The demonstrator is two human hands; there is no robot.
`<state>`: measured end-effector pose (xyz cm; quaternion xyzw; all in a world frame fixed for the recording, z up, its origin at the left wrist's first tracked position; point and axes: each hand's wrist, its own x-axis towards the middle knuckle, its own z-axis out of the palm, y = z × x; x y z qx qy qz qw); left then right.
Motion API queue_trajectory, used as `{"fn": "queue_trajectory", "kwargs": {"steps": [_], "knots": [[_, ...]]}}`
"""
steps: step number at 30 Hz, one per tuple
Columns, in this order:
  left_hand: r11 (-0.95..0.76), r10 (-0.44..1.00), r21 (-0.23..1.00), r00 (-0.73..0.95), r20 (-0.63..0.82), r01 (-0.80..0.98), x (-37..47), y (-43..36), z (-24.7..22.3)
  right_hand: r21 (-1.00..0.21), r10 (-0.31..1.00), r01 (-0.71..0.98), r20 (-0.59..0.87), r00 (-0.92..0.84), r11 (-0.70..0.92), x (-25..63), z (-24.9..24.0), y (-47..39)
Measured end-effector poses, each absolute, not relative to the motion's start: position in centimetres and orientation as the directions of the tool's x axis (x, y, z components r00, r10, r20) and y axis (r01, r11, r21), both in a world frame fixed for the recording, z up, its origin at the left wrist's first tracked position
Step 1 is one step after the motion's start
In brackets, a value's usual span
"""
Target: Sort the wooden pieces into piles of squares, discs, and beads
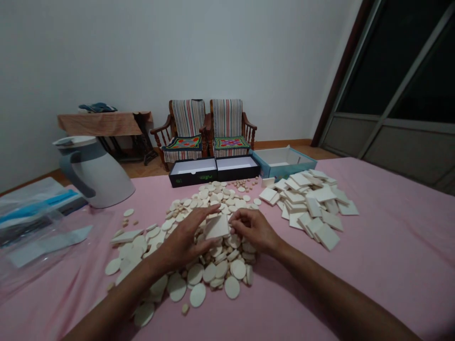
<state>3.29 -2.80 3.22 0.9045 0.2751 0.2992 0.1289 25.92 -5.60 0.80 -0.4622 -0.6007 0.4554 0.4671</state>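
Over a heap of pale round wooden discs (209, 272), my left hand (186, 237) grips a pale square wooden tile (217, 227) between thumb and fingers. My right hand (255, 229) is at the tile's right edge, its fingers pinched together. Whether those fingertips hold the tile or some small piece is too small to make out. To the right lies a separate pile of square wooden tiles (309, 199), apart from both hands. Small wooden beads (243, 184) are scattered beyond the discs.
Two open black trays (194, 179) and an open blue box (286, 168) stand at the far edge of the pink cloth (384, 237). A white-and-grey jug (106, 177) is at the left, behind clear plastic packaging (46, 241). Two chairs (188, 123) are against the wall.
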Motion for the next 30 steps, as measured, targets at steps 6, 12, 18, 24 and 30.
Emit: {"fn": "queue_trajectory", "kwargs": {"steps": [6, 12, 18, 24, 30], "knots": [[-0.717, 0.693, 0.468, 0.599, 0.401, 0.516, 2.2, -0.7, 2.9, -0.939, 0.972, 0.273, 0.23, 0.04, 0.211, 30.4, 1.0, -4.6], [-0.569, 0.821, 0.495, 0.42, 0.387, 0.656, 0.2, 1.4, 1.5, -0.656, 0.87, 0.576, 0.315, -0.379, 0.488, 28.9, 1.9, -7.2], [-0.497, 0.868, 0.515, 0.4, 0.294, 0.699, -2.2, 3.0, 0.9, -0.405, 0.847, 0.747, 0.184, -0.499, 0.528, 27.4, 2.1, -8.9], [-0.497, 0.865, 0.511, 0.448, 0.227, 0.702, -1.9, 2.8, 0.1, -0.45, 0.856, 0.729, 0.277, -0.436, 0.516, 29.7, 1.8, -7.6], [-0.528, 0.849, 0.46, 0.46, 0.26, 0.714, -1.3, 2.9, -0.5, -0.267, 0.918, 0.957, 0.397, -0.001, 0.116, 39.2, 1.8, -3.9]]}}
